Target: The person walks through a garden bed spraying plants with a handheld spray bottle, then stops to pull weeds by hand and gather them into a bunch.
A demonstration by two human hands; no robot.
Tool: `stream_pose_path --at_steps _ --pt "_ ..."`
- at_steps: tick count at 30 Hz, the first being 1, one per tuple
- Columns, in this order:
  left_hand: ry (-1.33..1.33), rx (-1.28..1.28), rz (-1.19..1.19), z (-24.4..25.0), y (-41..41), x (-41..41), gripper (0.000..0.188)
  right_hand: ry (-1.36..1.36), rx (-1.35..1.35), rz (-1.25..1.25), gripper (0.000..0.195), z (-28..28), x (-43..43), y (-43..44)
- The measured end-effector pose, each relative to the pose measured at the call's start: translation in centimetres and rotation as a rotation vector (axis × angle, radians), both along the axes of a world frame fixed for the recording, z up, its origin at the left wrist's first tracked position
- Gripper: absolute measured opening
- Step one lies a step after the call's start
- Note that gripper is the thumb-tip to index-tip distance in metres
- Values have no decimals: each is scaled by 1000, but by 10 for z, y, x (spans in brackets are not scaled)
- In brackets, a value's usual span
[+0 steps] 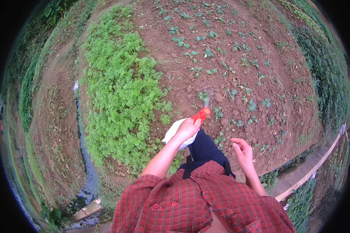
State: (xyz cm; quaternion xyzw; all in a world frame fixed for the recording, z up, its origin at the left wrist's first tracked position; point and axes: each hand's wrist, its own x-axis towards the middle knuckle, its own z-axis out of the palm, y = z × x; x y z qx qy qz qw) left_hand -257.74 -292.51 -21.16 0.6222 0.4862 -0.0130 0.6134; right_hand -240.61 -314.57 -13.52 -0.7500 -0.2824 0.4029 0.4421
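My left hand (188, 128) is closed round the top of a red and white spray bottle, whose red sprayer head (201, 114) points away from me. The white bottle body (175, 129) hangs below and to the left of my fingers. A faint spray shows in front of the nozzle, by a small leafy seedling (203, 95). My right hand (243, 151) is held over the soil bed on the right, fingers loosely curled and apart, with nothing in it. Rows of green seedlings (252, 105) grow in the brown soil (189, 84) ahead.
Dense feathery green plants (119, 87) stand left of the seedlings. Beyond them runs a narrow water ditch (89, 169), with a block (88, 209) beside it. A pale path edge (312, 174) curves at the lower right, and thick foliage (326, 67) borders the bed's right side.
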Motion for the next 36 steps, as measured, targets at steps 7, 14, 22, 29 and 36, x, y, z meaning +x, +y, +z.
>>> stream_pose_path --at_steps 7,14,22,29,36 --pt "-42 -97 80 -4 82 28 39 101 -81 -64 20 6 20 75" --pt "-3 -177 167 -6 173 56 38 47 -92 -114 20 5 62 146" --pt "14 -86 131 6 248 81 38 140 -62 -132 21 11 97 216" --pt "25 -102 168 49 293 115 41 156 11 -161 21 18 125 243" --pt "97 -33 19 80 311 147 40 181 67 -322 20 11 136 238"
